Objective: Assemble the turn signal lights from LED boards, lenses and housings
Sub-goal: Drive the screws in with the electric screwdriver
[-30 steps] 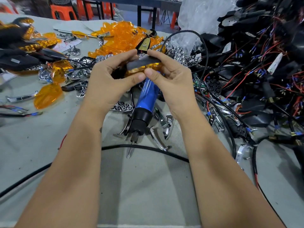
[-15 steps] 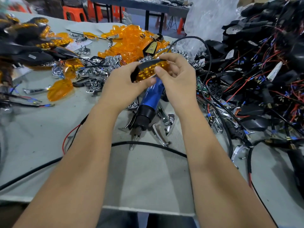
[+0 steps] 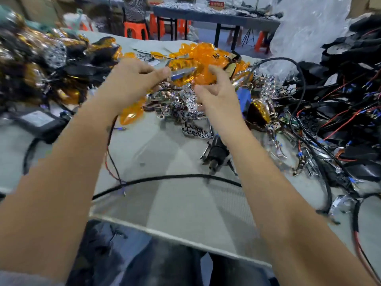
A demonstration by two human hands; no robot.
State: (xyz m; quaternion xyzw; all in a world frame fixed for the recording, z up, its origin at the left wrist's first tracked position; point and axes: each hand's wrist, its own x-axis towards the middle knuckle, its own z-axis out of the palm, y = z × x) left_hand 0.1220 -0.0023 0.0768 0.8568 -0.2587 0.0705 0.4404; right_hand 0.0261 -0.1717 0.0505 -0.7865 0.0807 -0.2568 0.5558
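Note:
My left hand (image 3: 134, 79) pinches one end of a turn signal light (image 3: 182, 74), an amber lens on a dark housing, and holds it up over the parts pile. A red and black wire (image 3: 109, 153) hangs down below my left forearm. My right hand (image 3: 216, 91) hovers just right of the light with its fingers loosely curled, touching nothing. Motion blurs the whole view, so the light's fine detail is unclear.
Loose amber lenses (image 3: 204, 54) are heaped at the back, with chrome reflectors (image 3: 181, 104) in front. A blue electric screwdriver (image 3: 216, 151) lies under my right wrist. Black housings with wires (image 3: 350, 104) crowd the right. Finished lights (image 3: 41, 58) pile up on the left. A black cable (image 3: 165, 178) crosses the table.
My right hand has let go of the light and drawn slightly away. My left hand now holds it alone, shifted to the left. The view has swung left and lifted toward the far side.

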